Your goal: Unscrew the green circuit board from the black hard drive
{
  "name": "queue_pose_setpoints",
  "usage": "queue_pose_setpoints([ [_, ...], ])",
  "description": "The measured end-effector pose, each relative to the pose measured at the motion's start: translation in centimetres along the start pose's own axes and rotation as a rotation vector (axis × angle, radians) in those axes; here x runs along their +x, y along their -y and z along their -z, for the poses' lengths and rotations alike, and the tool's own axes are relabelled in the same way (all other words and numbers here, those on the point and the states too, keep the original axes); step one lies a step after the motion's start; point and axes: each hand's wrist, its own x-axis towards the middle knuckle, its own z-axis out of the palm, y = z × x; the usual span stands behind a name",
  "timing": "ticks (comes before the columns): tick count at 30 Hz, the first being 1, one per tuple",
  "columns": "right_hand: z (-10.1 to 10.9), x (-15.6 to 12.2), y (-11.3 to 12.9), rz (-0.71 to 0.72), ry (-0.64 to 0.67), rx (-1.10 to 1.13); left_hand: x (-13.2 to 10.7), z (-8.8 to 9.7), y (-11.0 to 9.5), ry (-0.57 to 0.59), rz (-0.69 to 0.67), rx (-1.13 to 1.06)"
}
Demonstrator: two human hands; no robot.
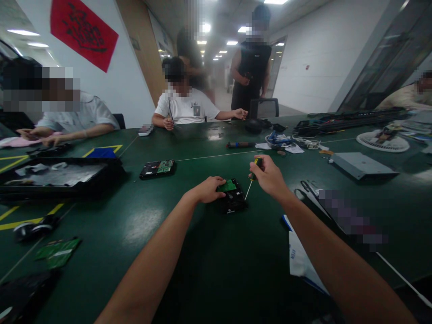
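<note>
In the middle of the green table lies a black hard drive (232, 200) with a green circuit board on its upper face. My left hand (208, 190) grips it from the left, fingers over the board and thumb on the black casing. A screwdriver (257, 165) with a yellow and black handle is held in my right hand (268, 176), fingers wrapped round the handle. Its thin shaft slants down to the left, and the tip is at the drive's right edge. Whether the tip sits in a screw is too small to tell. A second hard drive (157, 169) lies farther left.
A black tray-like casing (108, 173) and loose green circuit boards (59, 252) are on the left. To the right are a grey metal box (364, 165), a white fan-like disc (383, 141) and a white-and-blue packet (300, 258). Across the table sits a person (187, 108) in a white shirt.
</note>
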Motion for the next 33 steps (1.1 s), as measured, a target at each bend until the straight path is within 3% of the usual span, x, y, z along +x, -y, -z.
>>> queue_pose_setpoints([
  [4,-0.2,0.4,1.0,0.145,-0.142,-0.177,-0.2,0.3,0.1,0.003,-0.033,-0.041],
  [8,-1.5,-0.5,0.3,0.146,-0.076,-0.060,-0.3,0.4,-0.1,0.021,-0.073,-0.063],
  [11,-2.2,-1.7,-0.9,0.125,-0.106,-0.040,-0.2,0.4,-0.2,0.041,-0.102,-0.070],
  [19,-2.0,-2.9,-1.8,0.311,-0.182,-0.151,-0.2,0.5,-0.6,0.041,-0.095,-0.071],
  [33,-2.5,-3.1,-2.2,0.362,-0.086,-0.174,-0.1,0.4,-0.7,0.058,-0.098,-0.056],
])
